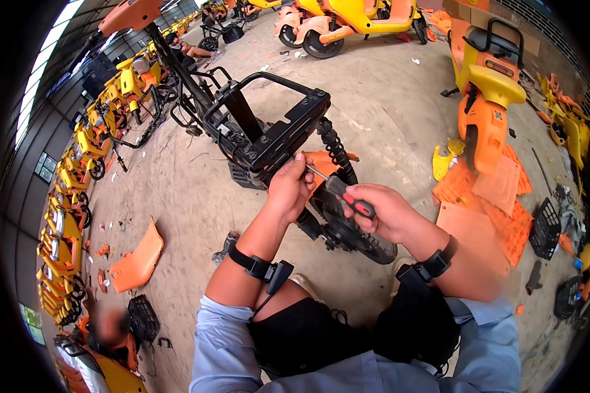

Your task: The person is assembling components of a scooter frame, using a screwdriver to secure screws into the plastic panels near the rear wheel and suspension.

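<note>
A stripped scooter frame (282,134), black metal with a rear rack, stands in front of my knees. My right hand (383,209) is closed around the black-and-red handle of a screwdriver (339,188), whose thin shaft slants up and left to the frame's rear edge. Close to that tip, my left hand (290,188) has its thumb and fingers pinched together against the frame; what they hold is hidden. Behind the shaft show an orange fender piece (331,161) and a coil-spring shock absorber (334,144). Below my right hand is the rear wheel (377,247).
On the floor to the left lie a curved orange panel (139,261) and a dark tool-like object (225,247). Orange panels (505,187) and a black basket (545,229) are at right, near a yellow-orange scooter (488,124). Another person (115,327) is at lower left.
</note>
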A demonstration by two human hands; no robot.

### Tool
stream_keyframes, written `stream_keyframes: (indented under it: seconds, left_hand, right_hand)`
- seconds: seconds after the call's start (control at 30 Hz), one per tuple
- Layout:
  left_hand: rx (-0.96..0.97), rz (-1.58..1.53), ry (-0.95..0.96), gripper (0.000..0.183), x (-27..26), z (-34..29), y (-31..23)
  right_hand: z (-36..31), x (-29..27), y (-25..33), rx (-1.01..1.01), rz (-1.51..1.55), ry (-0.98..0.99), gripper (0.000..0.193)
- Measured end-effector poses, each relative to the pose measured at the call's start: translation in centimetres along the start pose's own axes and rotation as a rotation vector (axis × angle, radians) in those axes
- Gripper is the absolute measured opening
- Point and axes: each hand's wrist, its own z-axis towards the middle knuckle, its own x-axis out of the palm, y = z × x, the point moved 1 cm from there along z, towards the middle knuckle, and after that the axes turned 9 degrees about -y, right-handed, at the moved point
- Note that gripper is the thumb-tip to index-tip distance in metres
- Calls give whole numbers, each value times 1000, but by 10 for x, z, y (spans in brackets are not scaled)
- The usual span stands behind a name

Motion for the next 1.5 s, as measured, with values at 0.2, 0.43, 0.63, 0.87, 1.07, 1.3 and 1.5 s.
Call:
stream_keyframes:
  seconds: [0.2,0.43,0.63,0.87,1.07,1.3,1.5]
  left_hand:
    - [16,35,-35,29,-1,0,1]
    - [8,14,-16,30,-4,0,-1]
    - [28,24,-33,30,-4,2,3]
    - [21,12,-21,30,-4,0,1]
    - [33,25,-34,30,-2,2,3]
    - [39,12,-47,31,-2,3,3]
    - [27,-20,-37,31,0,3,4]
  right_hand:
    - [-10,4,-4,-602,-631,-243,31]
    - [1,-5,-2,53,108,119,37]
    - [-11,7,-4,-537,-512,-203,37]
    - [0,-3,-1,388,544,271,30]
    - [-9,2,1,-140,-136,-59,33]
    - [-21,12,6,-704,-913,-286,39]
    - [3,-13,-3,236,456,149,38]
